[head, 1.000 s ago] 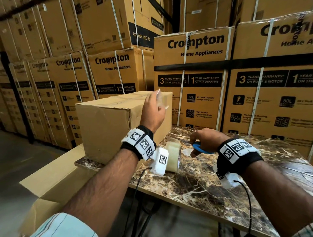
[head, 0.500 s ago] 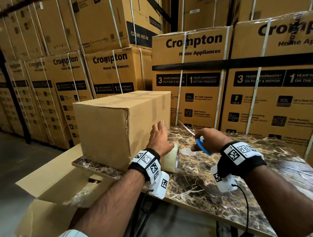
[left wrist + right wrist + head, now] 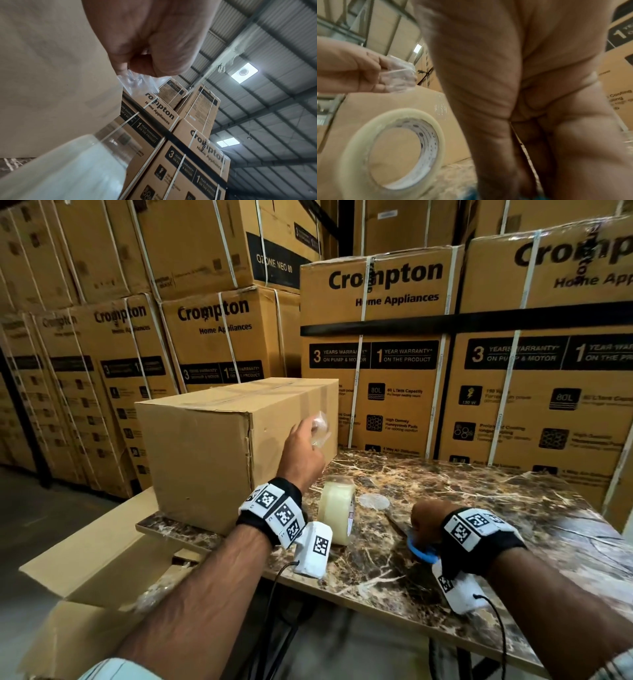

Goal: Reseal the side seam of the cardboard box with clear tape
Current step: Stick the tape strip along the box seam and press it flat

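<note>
A plain cardboard box stands on the left end of the marble table. My left hand is raised beside the box's right side and pinches a crumpled piece of clear tape, also visible as tape and tape. A roll of clear tape stands on edge on the table between my hands, seen close as the roll. My right hand rests low on the table, gripping blue-handled scissors whose blade lies along the tabletop.
Stacks of printed appliance cartons rise right behind the table and along the left aisle. A flattened carton lies below the table's left end. A small clear disc sits on the marble near the roll. A cable hangs off the front edge.
My left hand rose from the box's lower side near the roll to mid-height, holding crumpled tape. My right hand lowered the scissors from mid-air onto the tabletop, closer to me.
</note>
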Motion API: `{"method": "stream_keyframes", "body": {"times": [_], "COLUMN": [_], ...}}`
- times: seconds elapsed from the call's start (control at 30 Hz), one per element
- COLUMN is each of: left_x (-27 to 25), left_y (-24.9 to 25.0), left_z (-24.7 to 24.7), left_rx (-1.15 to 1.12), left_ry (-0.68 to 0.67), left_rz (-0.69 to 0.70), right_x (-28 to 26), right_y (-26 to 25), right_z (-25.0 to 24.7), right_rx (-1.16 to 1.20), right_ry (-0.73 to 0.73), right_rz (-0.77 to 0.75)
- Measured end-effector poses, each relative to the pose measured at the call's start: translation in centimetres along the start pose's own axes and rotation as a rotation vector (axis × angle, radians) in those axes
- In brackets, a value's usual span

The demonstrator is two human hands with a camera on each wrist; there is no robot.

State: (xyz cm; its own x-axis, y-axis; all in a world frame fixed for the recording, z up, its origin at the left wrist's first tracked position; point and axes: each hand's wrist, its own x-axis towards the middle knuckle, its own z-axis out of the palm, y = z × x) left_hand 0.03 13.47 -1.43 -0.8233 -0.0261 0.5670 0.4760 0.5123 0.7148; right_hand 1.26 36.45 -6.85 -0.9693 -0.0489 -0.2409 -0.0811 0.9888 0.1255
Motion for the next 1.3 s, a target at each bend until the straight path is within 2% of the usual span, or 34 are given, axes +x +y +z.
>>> {"method": "stream_keyframes", "body": {"times": [0.07, 0.13, 0.3, 0.4, 0.5, 0.6, 0.8, 0.97, 1.3], "left_x": [0.1, 0.2, 0.2, 0.1, -0.3, -0.6, -0.7, -0.9, -1.6], "left_y": [0.1, 0.2, 0.6, 0.6, 0.7, 1.1, 3.2, 3.2, 3.0], "left_z": [-0.4, -0.7, -1.3, -1.5, -1.9, -2.6, -4.2, -4.5, -5.2], "left_rx": [-0.064, -0.110, -0.150, -0.150, -0.162, -0.201, -0.278, -0.265, -0.285], "left_ry": [-0.020, -0.024, -0.010, -0.001, 0.009, 0.012, 0.022, 0.033, 0.013], "left_rz": [-0.004, 0.003, 0.041, 0.058, 0.057, 0.052, 0.114, 0.135, 0.115], "right_x": [-0.2, -0.4, 0.2, 0.3, 0.1, 0.6, 0.7, 0.7, 2.0], "right_y": [-0.2, -0.5, -1.7, -3.7, -6.0, -7.2, -7.6, -8.2, -8.7], "right_z": [-0.7, -1.6, -3.2, -3.8, -4.2, -4.3, -4.4, -4.3, -4.4], "right_rx": [-0.015, -0.018, 0.218, 0.429, 0.574, 0.576, 0.541, 0.602, 0.717], "right_ry": [-0.070, -0.048, 0.332, 0.456, 0.441, 0.390, 0.513, 0.584, 0.649], "right_rz": [-0.028, -0.046, -0.173, -0.299, -0.374, -0.384, -0.463, -0.535, -0.490]}}
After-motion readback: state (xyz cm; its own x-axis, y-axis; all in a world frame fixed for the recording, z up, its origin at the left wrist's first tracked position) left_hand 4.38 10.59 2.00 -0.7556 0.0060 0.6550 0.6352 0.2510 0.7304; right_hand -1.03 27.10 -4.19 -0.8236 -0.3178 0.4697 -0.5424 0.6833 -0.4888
